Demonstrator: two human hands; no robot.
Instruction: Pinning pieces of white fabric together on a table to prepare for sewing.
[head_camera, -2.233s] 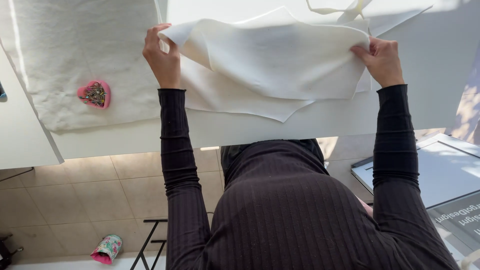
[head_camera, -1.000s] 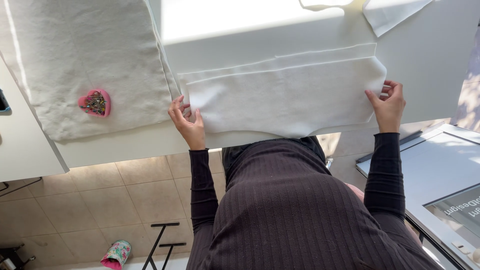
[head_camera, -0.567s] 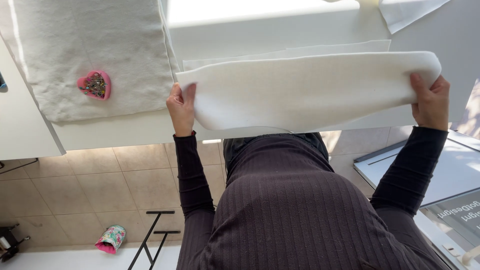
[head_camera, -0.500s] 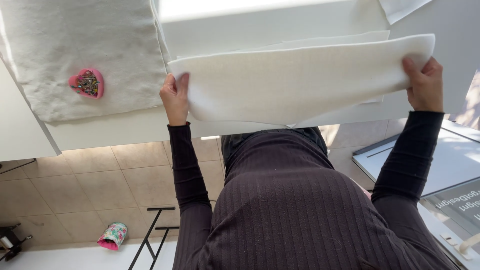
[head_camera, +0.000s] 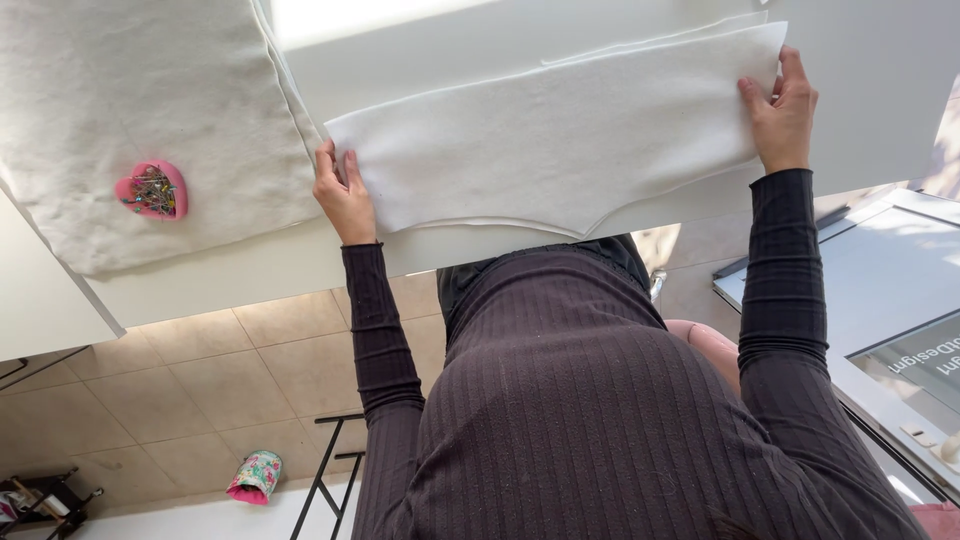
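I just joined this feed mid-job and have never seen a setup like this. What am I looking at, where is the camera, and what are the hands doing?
There is no machine here: a person in a dark ribbed long-sleeved top works with two bare hands. The single picture comes from a camera worn on the person's head, looking down over the chest at a white table. The left hand and the right hand each rest on one end of a folded piece of white felt-like fabric, which lies flat near the table's front edge. To the left lies a larger off-white cloth with a pink heart-shaped pincushion full of pins on it. Below the table you see a tiled floor, and on it a small floral container.
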